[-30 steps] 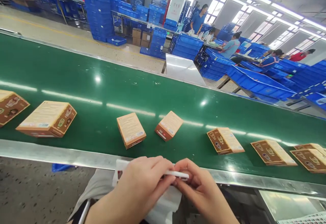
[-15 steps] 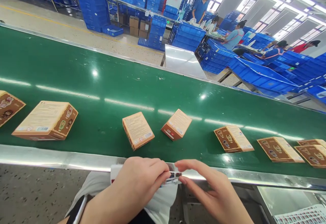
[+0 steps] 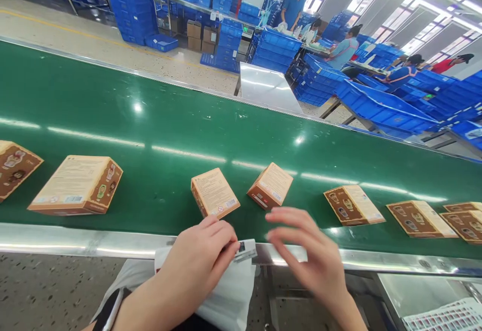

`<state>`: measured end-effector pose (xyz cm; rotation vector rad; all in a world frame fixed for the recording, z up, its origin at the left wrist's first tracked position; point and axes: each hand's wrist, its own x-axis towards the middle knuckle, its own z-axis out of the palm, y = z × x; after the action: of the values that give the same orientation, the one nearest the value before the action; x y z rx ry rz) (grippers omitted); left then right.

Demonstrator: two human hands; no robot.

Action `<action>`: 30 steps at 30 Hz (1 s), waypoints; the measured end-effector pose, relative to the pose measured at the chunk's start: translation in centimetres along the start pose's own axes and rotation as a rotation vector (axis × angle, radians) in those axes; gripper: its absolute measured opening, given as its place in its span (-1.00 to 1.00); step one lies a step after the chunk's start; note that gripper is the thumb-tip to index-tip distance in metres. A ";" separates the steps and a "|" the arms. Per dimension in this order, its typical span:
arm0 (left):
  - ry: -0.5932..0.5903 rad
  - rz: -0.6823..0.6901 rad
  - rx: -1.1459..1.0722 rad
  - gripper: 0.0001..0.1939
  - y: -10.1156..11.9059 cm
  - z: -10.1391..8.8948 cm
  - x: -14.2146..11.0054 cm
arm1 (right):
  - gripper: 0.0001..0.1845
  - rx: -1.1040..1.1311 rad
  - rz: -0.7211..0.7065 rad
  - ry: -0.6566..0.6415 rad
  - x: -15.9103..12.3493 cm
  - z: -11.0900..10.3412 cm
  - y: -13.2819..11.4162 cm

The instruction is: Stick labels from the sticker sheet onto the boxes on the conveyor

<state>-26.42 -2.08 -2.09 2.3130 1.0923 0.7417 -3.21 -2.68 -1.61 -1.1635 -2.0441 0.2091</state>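
Observation:
My left hand is closed on a small flat white piece with a dark mark and a greyish edge; its exact kind I cannot make out. The piece sticks out past the fingertips, over the metal rim of the belt. My right hand is apart from it, fingers spread, slightly blurred and holding nothing. Just beyond the hands, a brown and cream printed box and a smaller-looking box rest on the green conveyor belt. Something white shows partly behind my left wrist.
More printed boxes lie along the belt, one to the left and several to the right, including a box. Printed label sheets lie on a metal surface at lower right. Blue crates and several people are across the belt.
My right hand has let go of the small white piece and moved up and away, its fingers opening. My left hand still holds the piece. The boxes have shifted slightly right in view.

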 end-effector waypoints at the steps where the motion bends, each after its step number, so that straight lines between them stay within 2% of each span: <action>1: 0.059 0.064 0.056 -0.78 -0.2 0.3 -0.1 | -0.91 0.020 0.130 0.046 0.5 0.1 1.6; 2: 0.103 0.117 0.112 -0.77 -0.5 0.6 -0.2 | -0.84 -0.014 0.302 0.139 1.0 0.1 3.4; 3: 0.128 0.153 0.165 -0.76 -0.9 0.8 -0.3 | -0.54 -0.043 0.470 0.201 1.5 0.1 5.3; 4: 0.138 0.172 0.213 -0.77 -1.3 1.0 -0.4 | -0.24 -0.013 0.617 0.208 2.0 0.1 7.1; 5: 0.133 0.172 0.252 -0.78 -1.7 1.0 -0.5 | -0.03 0.073 0.747 0.176 2.4 0.1 8.7; 6: 0.121 0.161 0.280 -0.79 -2.1 0.9 -0.6 | 0.08 0.182 0.823 0.109 2.7 0.0 10.0; 7: 0.111 0.142 0.298 -0.79 -2.5 0.7 -0.7 | 0.13 0.293 0.859 0.031 2.9 0.0 10.8; 9: 0.090 0.098 0.301 -0.79 -3.2 0.0 -1.0 | 0.11 0.474 0.838 -0.130 3.0 -0.2 11.4; 11: 0.050 0.087 0.247 -0.78 -3.2 -0.7 -1.2 | 0.09 0.583 0.769 -0.275 3.0 -0.4 10.7; 13: -0.001 0.130 0.170 -0.78 -2.5 -1.1 -1.3 | 0.08 0.657 0.707 -0.407 3.0 -0.6 9.5; 15: -0.039 0.218 0.119 -0.79 -1.4 -0.8 -1.1 | 0.02 0.689 0.663 -0.445 2.9 -0.6 8.4; 17: -0.070 0.350 0.133 -0.80 -0.2 0.2 -0.6 | -0.13 0.671 0.684 -0.301 2.4 -0.4 7.5; 20: -0.153 0.481 0.221 -0.83 0.7 2.4 0.4 | -0.49 0.599 0.829 0.169 1.0 0.5 6.2; 22: -0.164 0.500 0.273 -0.85 0.8 3.8 1.0 | -0.55 0.594 0.964 0.396 -0.2 1.4 5.2; 25: -0.178 0.509 0.335 -0.86 0.6 5.2 1.4 | -0.53 0.617 1.107 0.522 -1.3 2.6 3.7; 30: -0.184 0.529 0.388 -0.83 1.1 5.7 1.9 | -0.58 0.568 1.122 0.636 -1.3 3.0 3.0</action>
<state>-21.10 -2.22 -5.13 2.9876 0.5759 0.5071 -2.85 -1.36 -5.84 -1.5867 -0.5616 0.7746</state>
